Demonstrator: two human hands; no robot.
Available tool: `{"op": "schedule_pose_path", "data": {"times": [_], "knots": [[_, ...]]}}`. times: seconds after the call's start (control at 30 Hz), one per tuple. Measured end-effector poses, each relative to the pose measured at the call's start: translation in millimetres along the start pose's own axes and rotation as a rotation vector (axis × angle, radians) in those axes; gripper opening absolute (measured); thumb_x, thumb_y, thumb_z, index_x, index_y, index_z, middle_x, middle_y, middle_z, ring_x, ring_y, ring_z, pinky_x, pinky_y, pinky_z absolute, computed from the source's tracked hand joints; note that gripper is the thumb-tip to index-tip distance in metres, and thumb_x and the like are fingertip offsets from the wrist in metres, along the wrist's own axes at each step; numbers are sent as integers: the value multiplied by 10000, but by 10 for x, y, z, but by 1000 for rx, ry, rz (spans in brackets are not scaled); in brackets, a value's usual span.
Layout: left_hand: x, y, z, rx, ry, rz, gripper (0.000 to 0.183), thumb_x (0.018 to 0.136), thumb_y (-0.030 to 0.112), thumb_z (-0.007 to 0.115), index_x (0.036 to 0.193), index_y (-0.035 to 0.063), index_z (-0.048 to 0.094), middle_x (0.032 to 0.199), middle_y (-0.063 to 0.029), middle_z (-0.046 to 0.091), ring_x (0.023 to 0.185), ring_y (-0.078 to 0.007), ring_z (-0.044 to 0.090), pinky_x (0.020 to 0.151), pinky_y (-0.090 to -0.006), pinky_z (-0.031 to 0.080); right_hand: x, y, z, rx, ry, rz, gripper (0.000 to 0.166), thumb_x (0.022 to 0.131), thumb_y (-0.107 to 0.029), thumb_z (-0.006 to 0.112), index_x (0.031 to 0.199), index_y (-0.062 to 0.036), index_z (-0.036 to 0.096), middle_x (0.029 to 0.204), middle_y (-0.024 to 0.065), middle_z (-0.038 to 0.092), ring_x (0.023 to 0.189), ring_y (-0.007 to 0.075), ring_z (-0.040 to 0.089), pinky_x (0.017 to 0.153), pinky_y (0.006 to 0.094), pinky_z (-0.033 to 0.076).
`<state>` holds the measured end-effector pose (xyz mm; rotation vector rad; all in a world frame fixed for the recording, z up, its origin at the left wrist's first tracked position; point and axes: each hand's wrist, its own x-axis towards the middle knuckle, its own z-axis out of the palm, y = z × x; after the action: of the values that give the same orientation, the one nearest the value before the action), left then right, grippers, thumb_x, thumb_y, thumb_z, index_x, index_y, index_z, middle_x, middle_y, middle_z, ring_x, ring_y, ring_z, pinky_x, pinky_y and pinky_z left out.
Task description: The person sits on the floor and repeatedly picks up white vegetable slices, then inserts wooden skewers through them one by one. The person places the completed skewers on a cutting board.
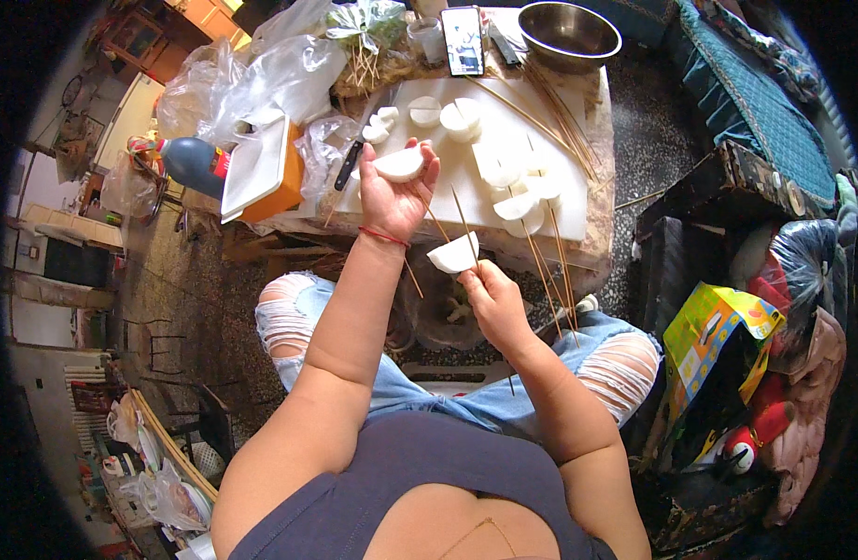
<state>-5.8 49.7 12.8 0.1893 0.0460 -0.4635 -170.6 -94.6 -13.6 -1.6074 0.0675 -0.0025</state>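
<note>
My left hand (390,199), palm up above the near edge of the board, holds a thick white half-round slice (399,166), probably radish. In my right hand (495,297) is a long thin skewer (459,206), with another white half-round piece (455,253) on it just above my fingers. The white cutting board (415,203) bears a halved round piece (425,112), a stack of cut rounds (461,120) and smaller chunks (381,126). At its right lie skewered white pieces (518,208), their sticks reaching past the table's near edge. Thin sticks also show beside my left wrist.
A black-handled knife (348,166) lies left of the board. Loose skewers (558,115) lie to the right, below a steel bowl (569,35). A lit phone (462,42) stands at the back. Plastic bags (282,77) and an orange, white-lidded box (261,175) crowd the left.
</note>
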Motion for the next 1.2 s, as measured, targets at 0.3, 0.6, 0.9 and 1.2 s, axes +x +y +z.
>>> {"op": "schedule_pose_path", "data": {"times": [0.3,0.6,0.9,1.2], "knots": [[-39,-36,59,137,2,56,493,848,424,527,1073,-10,461,1015,-196,521,901,-308,581,868,-461,495,-20,-54,-16,-43,15,13,156,881,-153,531,887,0,562,673,171,562,577,236,543,560,343,424],[-222,-338,12,160,58,47,463,850,422,508,1073,17,478,1009,-171,546,887,-267,582,918,-426,447,-34,-101,2,-57,38,-2,157,882,-149,528,855,5,546,675,188,564,599,301,564,565,364,430],[-329,-638,-156,95,39,4,485,858,471,458,1038,28,537,1006,-159,577,914,-281,577,935,-425,424,66,-103,-24,-103,60,10,161,888,-146,516,857,10,538,751,225,576,697,374,587,593,394,442],[-364,-485,-128,444,86,84,689,806,614,511,1199,61,389,1130,-112,503,1063,-247,500,907,-359,392,205,121,21,-96,151,-53,166,896,-116,500,963,19,568,735,99,589,651,126,528,604,269,430]]}}
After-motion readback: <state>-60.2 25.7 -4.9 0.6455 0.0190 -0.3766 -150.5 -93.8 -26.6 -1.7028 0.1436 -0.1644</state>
